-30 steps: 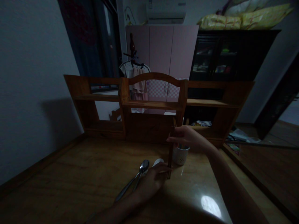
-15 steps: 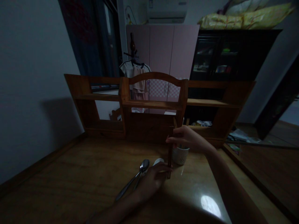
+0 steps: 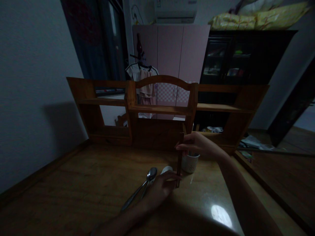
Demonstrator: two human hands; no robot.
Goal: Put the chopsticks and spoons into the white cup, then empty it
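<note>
Dark brown chopsticks (image 3: 179, 165) stand nearly upright between my two hands, just left of a white holder (image 3: 190, 164). My right hand (image 3: 195, 145) is closed on their upper part. Near their lower end, my left hand (image 3: 163, 185) pinches them between thumb and fingers. More sticks (image 3: 184, 129) rise from the holder behind my right hand, which partly hides them. Left of my left hand lie metal spoons (image 3: 152, 173) with handles toward me. A white spoon-like piece (image 3: 167, 169) shows behind my left hand, mostly covered by it.
The wooden tabletop (image 3: 98, 177) carries a glossy light reflection at right. Along its back stands a wooden shelf unit (image 3: 159, 109) with open compartments. A white wall (image 3: 31, 98) borders the left side. Beyond are pink cabinets (image 3: 169, 52) and a dark cabinet (image 3: 243, 59).
Almost nothing differs. Both hands keep their grip on the chopsticks in nearly the same place, and the view has shifted very slightly.
</note>
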